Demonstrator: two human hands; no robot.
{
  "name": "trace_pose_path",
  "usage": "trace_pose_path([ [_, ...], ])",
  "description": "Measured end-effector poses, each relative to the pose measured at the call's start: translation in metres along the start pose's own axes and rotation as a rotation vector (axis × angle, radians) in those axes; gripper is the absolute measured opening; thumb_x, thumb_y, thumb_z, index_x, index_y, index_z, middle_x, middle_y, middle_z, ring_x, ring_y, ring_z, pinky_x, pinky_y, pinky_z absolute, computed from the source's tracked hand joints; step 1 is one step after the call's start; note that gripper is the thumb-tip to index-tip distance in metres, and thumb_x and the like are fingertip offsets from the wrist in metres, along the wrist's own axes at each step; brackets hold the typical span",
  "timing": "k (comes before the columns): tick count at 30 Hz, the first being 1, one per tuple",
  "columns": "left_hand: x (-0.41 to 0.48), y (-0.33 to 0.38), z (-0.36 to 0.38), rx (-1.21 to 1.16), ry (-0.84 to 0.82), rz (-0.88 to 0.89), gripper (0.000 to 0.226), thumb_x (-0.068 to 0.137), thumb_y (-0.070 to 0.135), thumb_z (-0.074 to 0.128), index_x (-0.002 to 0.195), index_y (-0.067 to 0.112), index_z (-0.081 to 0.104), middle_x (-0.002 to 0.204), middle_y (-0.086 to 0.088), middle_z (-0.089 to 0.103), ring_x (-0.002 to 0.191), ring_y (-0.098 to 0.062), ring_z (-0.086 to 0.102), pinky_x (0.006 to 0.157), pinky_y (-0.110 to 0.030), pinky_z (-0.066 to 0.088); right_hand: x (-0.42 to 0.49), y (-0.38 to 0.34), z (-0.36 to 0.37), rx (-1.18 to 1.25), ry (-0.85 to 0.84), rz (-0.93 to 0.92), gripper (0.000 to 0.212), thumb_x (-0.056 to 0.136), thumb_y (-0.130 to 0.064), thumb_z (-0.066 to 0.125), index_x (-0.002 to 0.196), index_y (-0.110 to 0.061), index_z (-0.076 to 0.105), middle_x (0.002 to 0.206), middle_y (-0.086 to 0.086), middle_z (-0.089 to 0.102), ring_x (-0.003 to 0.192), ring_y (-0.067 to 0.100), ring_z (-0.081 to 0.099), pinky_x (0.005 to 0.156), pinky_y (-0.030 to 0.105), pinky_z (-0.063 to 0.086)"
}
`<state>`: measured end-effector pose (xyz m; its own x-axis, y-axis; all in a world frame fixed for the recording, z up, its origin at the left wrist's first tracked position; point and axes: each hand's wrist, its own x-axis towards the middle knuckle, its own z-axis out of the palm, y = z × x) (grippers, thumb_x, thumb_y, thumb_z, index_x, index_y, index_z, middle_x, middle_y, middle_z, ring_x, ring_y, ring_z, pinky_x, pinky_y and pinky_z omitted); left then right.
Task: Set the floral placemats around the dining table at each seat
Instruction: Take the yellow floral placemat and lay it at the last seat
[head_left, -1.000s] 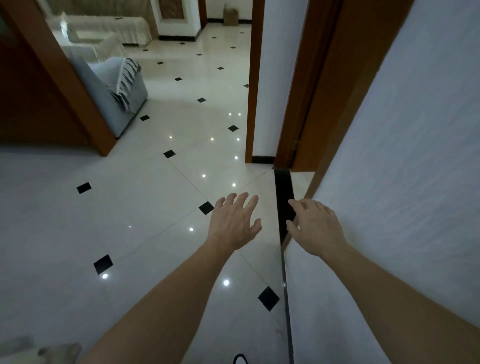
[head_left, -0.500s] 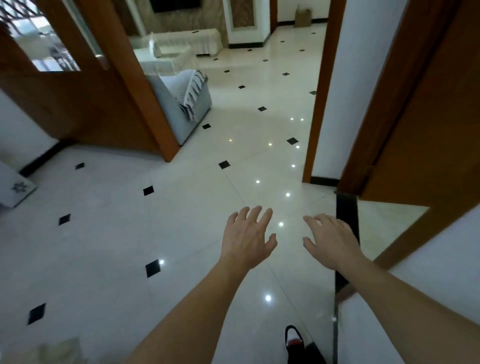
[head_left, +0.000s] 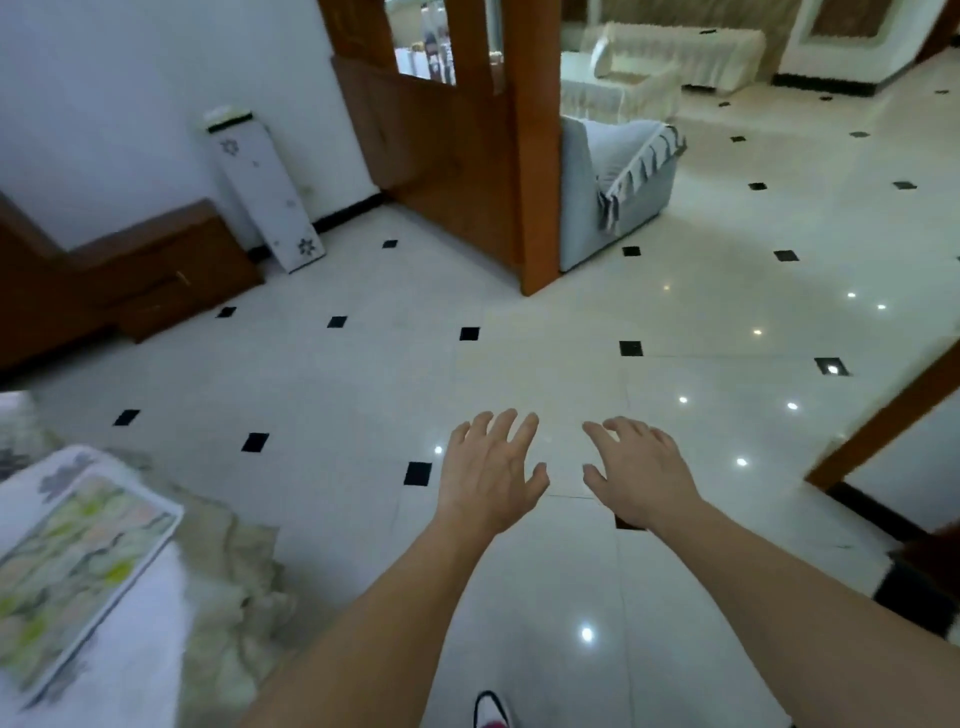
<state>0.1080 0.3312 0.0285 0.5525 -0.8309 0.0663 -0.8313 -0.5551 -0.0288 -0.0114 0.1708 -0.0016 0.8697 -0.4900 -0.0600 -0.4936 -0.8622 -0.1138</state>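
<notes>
Floor of glossy cream tile with small black diamond insets (head_left: 519, 364) fills most of the view, ceiling lights reflected on it as bright dots. White wall (head_left: 130, 78) runs across the upper left with a dark skirting strip at its base. Brown wooden partition with a thick post (head_left: 535, 171) stands at top centre, openings in it showing a blurred room behind. Bench under a white cloth with a fringed pale edge (head_left: 156, 649) sits at the lower left corner, motion-blurred. On it lies 1 floral placemat, rectangular, white-bordered, green and peach pattern (head_left: 67, 577), flat and close to the bench corner; whether others lie further left I cannot tell. Dark brown wooden cabinet, low and stepped (head_left: 130, 280), is against the left wall. Grey upholstered armchair with a striped fringed throw (head_left: 618, 182) stands just behind the post. Cream covered sofa (head_left: 675, 52) is far back at top right. White slim panel with flower prints (head_left: 265, 192) leans against the wall beside the cabinet. Brown door frame edge (head_left: 893, 415) cuts in at the right.

2 bare forearms reach forward over the floor. Left hand (head_left: 493, 473) is palm down, fingers spread, holding nothing. Right hand (head_left: 641, 473) is the same, fingers splayed and empty, just beside the left, not touching. Both hands are well apart from the placemat. Tip of a white and pink shoe (head_left: 491, 709) shows at the bottom edge.
</notes>
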Motion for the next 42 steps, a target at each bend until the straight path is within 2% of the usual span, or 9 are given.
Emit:
trace_pose_path([
  [11,0.015,-0.167,0.016,0.021,0.039,-0.331,0.061,0.091,0.053,0.043,0.144,0.023,0.039,0.144,-0.004,0.051,0.129,-0.028,0.048,0.103,-0.044,0.041,0.150,-0.138,0.011,-0.042,-0.045,-0.341,0.056,0.095,-0.048,0.041,0.146,-0.028,0.034,0.147,0.002,0.043,0.134,0.024,0.040,0.111,0.042,0.029],
  [20,0.037,-0.363,0.028,0.014,0.063,-0.556,0.062,0.091,0.054,0.041,0.145,0.023,0.036,0.144,-0.004,0.049,0.127,-0.029,0.047,0.103,-0.044,0.039,0.299,-0.311,0.008,-0.086,-0.007,-0.558,0.056,0.094,-0.048,0.044,0.145,-0.025,0.039,0.143,0.005,0.049,0.129,0.025,0.045,0.105,0.041,0.036],
  [23,0.037,-0.418,0.029,0.036,0.064,-0.631,0.061,0.089,0.054,0.043,0.141,0.022,0.041,0.138,-0.004,0.054,0.121,-0.028,0.052,0.096,-0.043,0.043,0.336,-0.368,0.008,-0.080,0.000,-0.642,0.056,0.095,-0.046,0.044,0.145,-0.025,0.039,0.142,0.005,0.049,0.128,0.024,0.046,0.105,0.040,0.035],
  [34,0.024,-0.560,0.047,0.060,0.026,-0.851,0.060,0.089,0.053,0.041,0.140,0.022,0.040,0.134,-0.003,0.054,0.117,-0.027,0.052,0.091,-0.043,0.045,0.428,-0.529,0.029,-0.074,-0.038,-0.890,0.056,0.095,-0.047,0.043,0.147,-0.026,0.036,0.143,0.001,0.047,0.131,0.021,0.043,0.108,0.038,0.032],
  [38,0.017,-0.607,0.060,0.035,0.011,-0.980,0.060,0.086,0.053,0.045,0.137,0.021,0.046,0.130,-0.005,0.058,0.111,-0.028,0.055,0.088,-0.044,0.048,0.467,-0.593,0.044,-0.074,-0.063,-1.003,0.055,0.095,-0.047,0.043,0.146,-0.026,0.037,0.142,0.002,0.047,0.129,0.022,0.044,0.107,0.038,0.032],
  [42,0.000,-0.657,0.070,0.011,-0.060,-1.175,0.059,0.086,0.053,0.043,0.135,0.022,0.045,0.133,-0.005,0.055,0.117,-0.029,0.052,0.093,-0.047,0.046,0.501,-0.673,0.065,-0.079,-0.091,-1.164,0.054,0.092,-0.045,0.049,0.141,-0.024,0.044,0.137,0.003,0.053,0.125,0.024,0.049,0.103,0.040,0.036],
])
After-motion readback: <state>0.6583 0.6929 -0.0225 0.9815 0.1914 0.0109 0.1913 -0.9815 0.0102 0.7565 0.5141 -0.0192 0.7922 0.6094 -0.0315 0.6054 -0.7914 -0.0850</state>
